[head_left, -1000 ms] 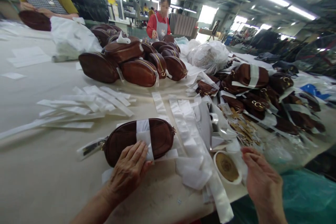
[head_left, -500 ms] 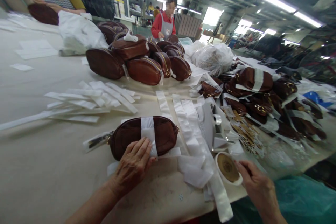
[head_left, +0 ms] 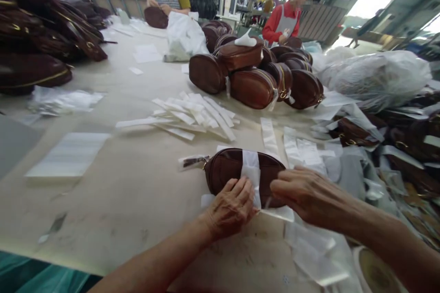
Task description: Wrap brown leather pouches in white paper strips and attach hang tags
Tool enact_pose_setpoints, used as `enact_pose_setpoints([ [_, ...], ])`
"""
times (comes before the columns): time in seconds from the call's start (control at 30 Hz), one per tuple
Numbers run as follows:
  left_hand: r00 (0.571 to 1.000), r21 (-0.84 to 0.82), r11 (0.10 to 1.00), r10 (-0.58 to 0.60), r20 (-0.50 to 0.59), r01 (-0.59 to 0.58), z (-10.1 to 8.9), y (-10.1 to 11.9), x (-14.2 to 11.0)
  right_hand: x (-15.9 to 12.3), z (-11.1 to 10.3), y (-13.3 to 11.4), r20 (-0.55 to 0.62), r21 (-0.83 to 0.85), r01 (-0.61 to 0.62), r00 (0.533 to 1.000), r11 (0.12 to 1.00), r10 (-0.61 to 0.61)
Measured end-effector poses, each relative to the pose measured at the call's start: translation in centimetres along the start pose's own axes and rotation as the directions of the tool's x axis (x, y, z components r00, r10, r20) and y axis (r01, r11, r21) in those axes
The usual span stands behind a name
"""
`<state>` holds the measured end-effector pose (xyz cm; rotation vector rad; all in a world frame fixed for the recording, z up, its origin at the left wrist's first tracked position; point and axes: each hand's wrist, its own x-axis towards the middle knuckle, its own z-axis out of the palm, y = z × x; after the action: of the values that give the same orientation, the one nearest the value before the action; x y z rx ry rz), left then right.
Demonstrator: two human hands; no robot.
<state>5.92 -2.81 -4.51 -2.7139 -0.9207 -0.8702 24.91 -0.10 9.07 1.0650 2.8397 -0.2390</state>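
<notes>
A brown leather pouch (head_left: 227, 170) lies on the beige table in front of me, with a white paper strip (head_left: 250, 168) wrapped over its middle. My left hand (head_left: 229, 207) presses on the pouch's near side beside the strip, fingers bent. From the right, my right hand (head_left: 302, 193) has come onto the pouch's right end, its fingers curled down onto the leather and the strip's lower edge. A wrapped zip pull (head_left: 192, 161) sticks out at the pouch's left end.
A heap of brown pouches (head_left: 254, 78) sits behind, loose white strips (head_left: 195, 116) lie between. More bags are stacked at far left (head_left: 37, 41) and right (head_left: 395, 137). A tape roll (head_left: 373, 270) sits at the lower right. Two people work across the table.
My right hand left the tape roll and moved left onto the pouch's right end. The view swung left, so the pouch now sits centre. My left hand stayed on the pouch.
</notes>
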Motion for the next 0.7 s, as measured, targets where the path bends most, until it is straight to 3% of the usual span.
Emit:
enact_pose_setpoints([
  [0.17,1.0,0.005,1.0,0.005,-0.012,-0.005,0.2,-0.1,-0.2,5.7,1.2,3.0,0.1,-0.147,0.032,0.995,0.989,-0.017],
  [0.4,1.0,0.01,1.0,0.011,0.004,-0.011,0.0,-0.2,0.0,8.4,1.7,4.1,0.195,-0.172,0.084,0.979,0.981,-0.05],
  [0.57,1.0,0.01,1.0,0.003,-0.014,-0.003,0.1,-0.1,0.0,10.2,2.0,6.0,0.253,0.035,-0.113,0.962,0.993,0.1],
  [0.7,1.0,0.016,1.0,0.001,-0.025,-0.001,0.2,-0.1,0.0,11.4,3.0,8.7,0.194,0.212,-0.344,0.932,0.915,0.305],
])
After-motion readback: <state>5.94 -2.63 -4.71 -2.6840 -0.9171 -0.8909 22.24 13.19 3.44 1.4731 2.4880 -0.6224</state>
